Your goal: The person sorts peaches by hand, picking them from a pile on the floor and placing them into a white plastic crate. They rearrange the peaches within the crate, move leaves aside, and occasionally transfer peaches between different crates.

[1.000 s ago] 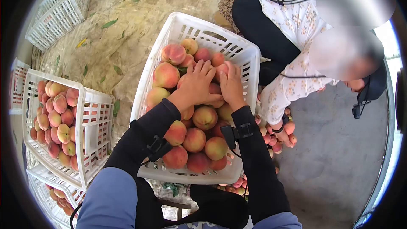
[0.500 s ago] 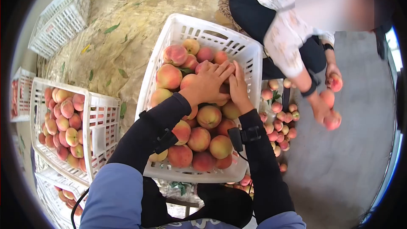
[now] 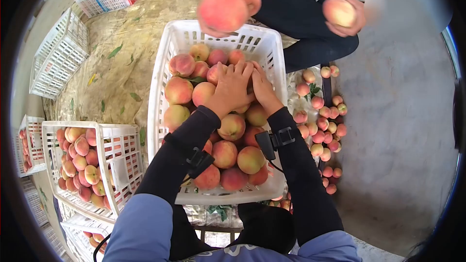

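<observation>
A white plastic crate [image 3: 156, 111] heaped with peaches [image 3: 224, 154] stands in front of me. My left hand [image 3: 231, 89] lies palm down over the fruit in its right half, fingers stretched forward and slightly apart. Close against it, my right hand [image 3: 264, 92] curves inward, its fingertips near the left fingers. Together they cup a peach that is mostly hidden beneath them. A few green leaves show among the fruit to the left of my hands.
Across the crate a person holds peaches [image 3: 223, 10] over its far rim and another peach [image 3: 340, 12] in the other hand. Loose peaches [image 3: 322, 123] lie to the right. A second peach-filled crate [image 3: 99, 165] stands left, with more crates [image 3: 60, 53] behind.
My view has shifted. The other person has swung one hand with peaches from the right to above the crate's far edge. My hands stay together on the fruit, the left fingers pointing more forward.
</observation>
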Tool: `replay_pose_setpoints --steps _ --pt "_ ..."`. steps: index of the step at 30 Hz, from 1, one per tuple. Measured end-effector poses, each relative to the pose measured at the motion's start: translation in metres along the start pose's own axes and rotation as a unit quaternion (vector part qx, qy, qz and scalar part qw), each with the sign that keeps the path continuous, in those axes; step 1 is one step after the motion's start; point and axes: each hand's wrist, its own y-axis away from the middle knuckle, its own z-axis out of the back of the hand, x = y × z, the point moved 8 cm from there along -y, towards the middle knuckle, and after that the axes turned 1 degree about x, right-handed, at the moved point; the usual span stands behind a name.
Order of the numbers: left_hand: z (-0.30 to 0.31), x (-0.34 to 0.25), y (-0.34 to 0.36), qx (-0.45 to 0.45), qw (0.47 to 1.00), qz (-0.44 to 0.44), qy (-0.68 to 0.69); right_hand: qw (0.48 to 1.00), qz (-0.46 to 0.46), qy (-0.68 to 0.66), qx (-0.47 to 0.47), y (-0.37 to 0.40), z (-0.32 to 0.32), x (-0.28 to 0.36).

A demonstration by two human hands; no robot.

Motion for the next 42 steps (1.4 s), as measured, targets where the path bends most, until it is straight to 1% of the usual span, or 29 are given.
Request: replay_pose_setpoints --steps 1,3,4,5,6,7,8,9,11,12,15,17,18,20,21,22,23,25,27,28,30,31,33,35,37,38,39,41,42 --pt "-0.003 -0.001 0.0 -0.02 0.999 0.014 -0.032 1.0 -0.003 0.002 -0.003 0.001 0.0 -0.005" --pt "-0.006 -0.002 0.001 -0.014 0.999 0.011 -0.028 1.0 0.018 -0.007 -0.006 -0.002 0.003 0.004" --pt "-0.003 0.0 -0.001 -0.012 0.999 0.01 -0.029 0.995 -0.014 -0.093 -0.01 0.002 0.004 0.006" --pt "0.0 0.001 -0.002 -0.021 0.999 0.006 -0.031 0.996 -0.005 -0.09 -0.012 0.004 0.008 0.015" --pt "-0.001 0.002 -0.002 -0.007 1.0 0.006 -0.024 0.973 -0.088 -0.21 -0.045 0.009 0.013 0.018" --pt "-0.003 0.003 -0.002 0.01 1.0 0.008 -0.017 0.927 -0.171 -0.326 -0.073 0.016 0.013 0.02" --pt "-0.001 0.002 -0.002 0.006 1.0 0.01 -0.022 0.914 -0.17 -0.363 -0.063 0.021 0.012 0.038" --pt "0.0 0.002 -0.003 0.008 1.0 0.01 -0.022 0.914 -0.171 -0.363 -0.063 0.019 0.011 0.033" --pt "-0.005 0.003 -0.003 0.036 0.999 0.024 -0.028 0.918 -0.104 -0.376 -0.067 0.018 0.015 0.031" --pt "-0.006 0.002 -0.002 0.036 0.999 0.02 -0.026 0.918 -0.104 -0.375 -0.07 0.019 0.015 0.033" --pt "-0.004 0.002 0.0 0.007 1.0 0.011 -0.024 0.903 -0.063 -0.412 -0.101 0.013 0.022 0.042" --pt "-0.004 0.003 0.001 -0.002 1.0 0.018 -0.018 0.966 0.026 -0.24 -0.092 -0.002 0.031 0.041" --pt "-0.003 0.005 0.001 -0.007 1.0 0.021 -0.019 0.983 0.072 -0.15 -0.084 -0.012 0.034 0.039" --pt "-0.002 0.004 0.003 -0.015 1.0 0.016 -0.003 0.984 0.159 0.032 -0.066 -0.027 0.036 0.043" --pt "-0.002 0.003 0.004 -0.016 1.0 0.019 -0.003 0.985 0.16 0.032 -0.063 -0.035 0.041 0.046" --pt "-0.003 0.003 0.004 -0.014 1.0 0.024 0.0 0.941 0.228 0.252 0.014 -0.04 0.027 0.061" --pt "-0.003 0.004 0.003 -0.011 1.0 0.03 0.002 0.84 0.283 0.455 0.089 -0.041 0.01 0.066" --pt "-0.002 0.004 0.004 -0.027 0.999 0.029 -0.001 0.793 0.312 0.52 0.056 -0.053 0.012 0.066" --pt "-0.003 0.004 0.005 -0.041 0.999 0.029 -0.001 0.766 0.251 0.583 0.1 -0.068 0.004 0.054" --pt "-0.004 0.006 0.003 -0.045 0.999 0.03 0.001 0.766 0.249 0.582 0.105 -0.067 -0.001 0.056" --pt "-0.003 0.006 0.001 -0.054 0.998 0.035 0.005 0.721 0.193 0.659 0.096 -0.074 -0.005 0.054" --pt "-0.006 0.007 -0.001 -0.037 0.998 0.042 0.001 0.717 0.198 0.661 0.099 -0.077 -0.006 0.052" --pt "-0.007 0.01 -0.001 -0.022 0.998 0.056 -0.002 0.662 0.332 0.669 -0.06 -0.063 -0.002 0.08" --pt "-0.007 0.009 0.0 -0.018 0.998 0.056 -0.004 0.675 0.337 0.654 -0.047 -0.057 0.004 0.087" --pt "-0.008 0.01 0.001 -0.038 0.998 0.058 -0.004 0.741 0.312 0.584 -0.114 -0.052 0.019 0.106" --pt "-0.007 0.01 0.002 -0.054 0.997 0.056 -0.004 0.795 0.275 0.519 -0.153 -0.054 0.032 0.104" --pt "-0.007 0.01 0.002 -0.056 0.997 0.059 -0.002 0.793 0.277 0.521 -0.149 -0.05 0.035 0.112" --pt "-0.008 0.009 0.002 -0.064 0.996 0.059 -0.005 0.901 0.161 0.398 -0.058 -0.05 0.049 0.112" --pt "-0.007 0.008 0.002 -0.064 0.996 0.059 -0.002 0.914 0.172 0.365 -0.03 -0.046 0.053 0.113"
